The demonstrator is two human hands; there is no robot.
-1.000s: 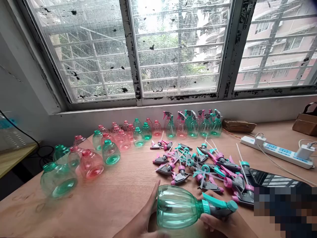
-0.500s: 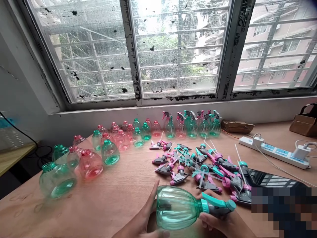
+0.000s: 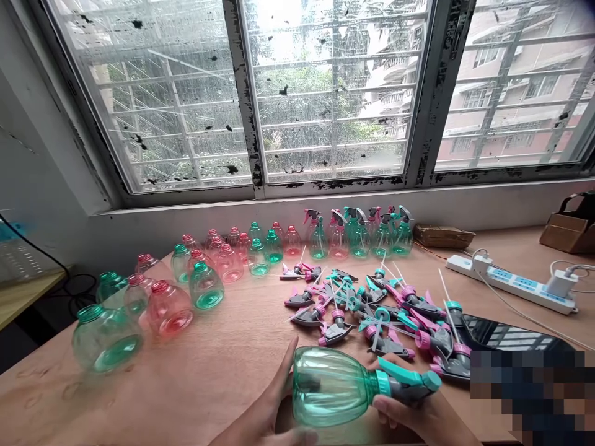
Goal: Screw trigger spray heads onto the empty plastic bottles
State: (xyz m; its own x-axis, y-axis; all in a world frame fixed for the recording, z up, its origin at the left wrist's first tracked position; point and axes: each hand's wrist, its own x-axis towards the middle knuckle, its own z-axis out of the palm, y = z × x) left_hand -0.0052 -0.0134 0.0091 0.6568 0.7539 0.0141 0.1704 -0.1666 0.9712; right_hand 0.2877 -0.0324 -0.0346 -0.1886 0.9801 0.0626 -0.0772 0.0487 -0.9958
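Observation:
A green spray bottle (image 3: pixel 331 387) lies on its side in front of me, its base to the left. A teal and grey trigger sprayer (image 3: pixel 404 379) sits on its neck. My right hand (image 3: pixel 409 412) is closed around the teal collar and neck. At the base end, my left hand (image 3: pixel 264 399) curves around the bottle, fingers on the far side and a blurred thumb on the near side. Several loose trigger sprayers (image 3: pixel 339 328), pink or teal with grey bodies and white tubes, lie in a heap beyond the bottle.
Open green and pink bottles, such as a pink one (image 3: pixel 171 310), stand at the left and back. Several bottles with sprayers fitted (image 3: pixel 360 238) stand by the window wall. On the right are a power strip (image 3: pixel 511 285), a dark glossy device (image 3: pixel 515 337) and a cardboard box (image 3: pixel 567 226).
The view has shifted very slightly. Both hands and the spray bottle keep nearly the same pose.

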